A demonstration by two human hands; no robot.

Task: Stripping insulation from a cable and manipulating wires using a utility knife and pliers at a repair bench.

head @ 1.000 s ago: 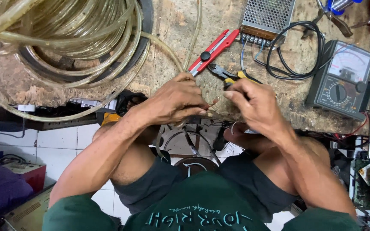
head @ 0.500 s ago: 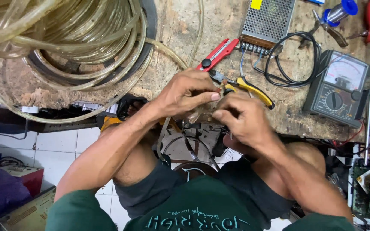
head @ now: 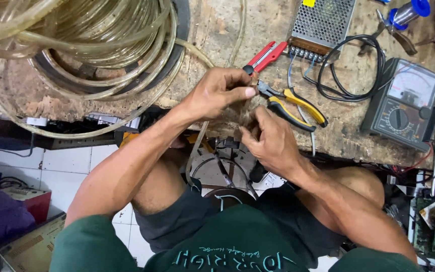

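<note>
- Head view, the thing in hand: a clear, yellowish flexible tube [head: 196, 151] runs up from below the bench edge into the two hands, which meet over the front edge of the worn wooden workbench [head: 217, 30]. The stretch between the hands is blurred, so its end cannot be made out.
- The left hand [head: 217, 93] has its fingers curled shut, thumb and fingertips pinched on the tube's upper part.
- The right hand [head: 270, 141] is just below and touching it, fingers closed around the same piece.
- Around them: a big coil of the same clear hose [head: 76, 40] lies at the upper left of the bench; yellow-handled pliers [head: 293, 103] lie just beside the hands, a red-handled cutter [head: 265, 56] behind them, a perforated metal power supply [head: 320, 25] with a black cable [head: 351, 75], and an analogue multimeter [head: 404, 103] to the right.
- Against the earlier frames: the hands have drawn closer to the bench edge and slightly apart vertically, the left now above the right; the pliers, earlier partly hidden by the fingers, now lie in plain view.
</note>
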